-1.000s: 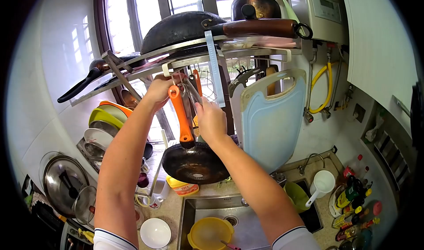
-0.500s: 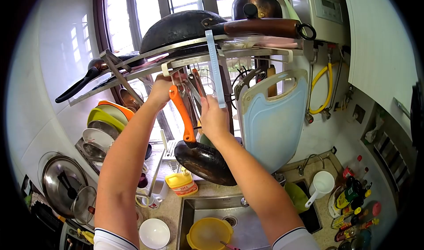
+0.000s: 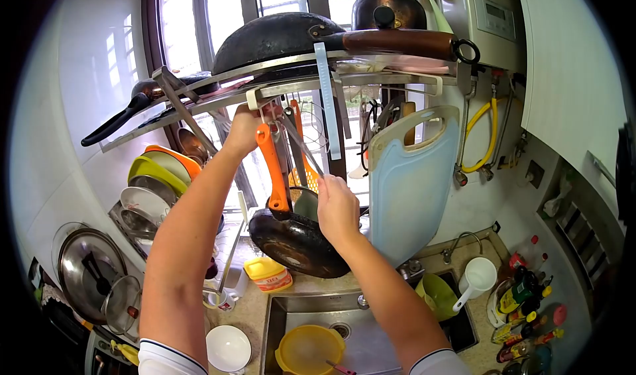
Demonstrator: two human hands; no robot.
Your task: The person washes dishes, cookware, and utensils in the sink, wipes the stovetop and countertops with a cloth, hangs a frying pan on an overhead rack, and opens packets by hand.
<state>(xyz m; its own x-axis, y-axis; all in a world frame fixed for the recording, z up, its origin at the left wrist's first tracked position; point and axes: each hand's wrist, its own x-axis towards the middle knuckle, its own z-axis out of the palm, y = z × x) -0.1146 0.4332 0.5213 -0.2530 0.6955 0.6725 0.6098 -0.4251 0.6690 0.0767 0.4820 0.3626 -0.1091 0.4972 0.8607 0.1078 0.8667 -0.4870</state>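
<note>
At the rail under the rack, my left hand (image 3: 246,131) is raised among hanging utensils, its fingers curled beside a cream hook (image 3: 252,99); what they grip is hidden. My right hand (image 3: 338,206) is lower, closed around the lower part of a slanting long metal utensil (image 3: 303,148) whose kind I cannot make out. Between my forearms hangs a black frying pan (image 3: 298,246) with an orange handle (image 3: 270,163). Behind it are an orange slotted turner (image 3: 305,176) and a wire whisk (image 3: 314,126). A pale blue strip (image 3: 328,103) dangles from the rack.
A black wok (image 3: 271,40) and a kettle (image 3: 389,10) sit on the rack (image 3: 371,78). Right of my hand hangs a blue cutting board (image 3: 411,189). Below are a sink (image 3: 371,352) with a yellow colander (image 3: 310,348), a white bowl (image 3: 228,348) and several bottles (image 3: 517,292).
My right hand has moved down and slightly right, with the metal utensil now slanting from the rail to it. The orange turner shows more. The frying pan has shifted slightly left.
</note>
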